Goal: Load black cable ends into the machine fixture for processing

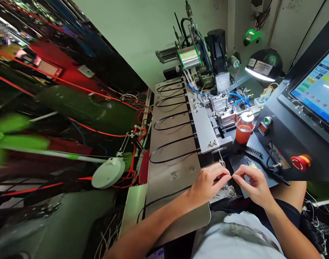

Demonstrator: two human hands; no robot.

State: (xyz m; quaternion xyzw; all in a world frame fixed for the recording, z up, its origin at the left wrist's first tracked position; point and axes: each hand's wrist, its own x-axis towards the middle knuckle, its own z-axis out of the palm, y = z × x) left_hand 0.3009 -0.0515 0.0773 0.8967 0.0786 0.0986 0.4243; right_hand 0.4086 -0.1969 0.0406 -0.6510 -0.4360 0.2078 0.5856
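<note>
My left hand point(211, 180) and my right hand point(252, 181) are raised in front of the machine, thumb and forefinger pinched on each. Their fingertips almost meet; whatever sits between them is too small or hidden to make out. A black cable point(164, 198) curves over the metal plate point(170, 180) and disappears at my left wrist; whether it reaches the fingers cannot be seen. More black cables point(170, 156) lie in loops along the plate, their ends at the metal rail point(204, 129). Under my left hand is a small metal fixture point(229, 192).
Behind the hands stand a jar of reddish liquid point(244, 131) and a black brush point(254, 153). A solder wire spool point(190, 57), a lit lamp point(264, 64) and a touchscreen console point(315, 90) surround the workplace. At left are a white round disc point(108, 172) and a green fan point(13, 136).
</note>
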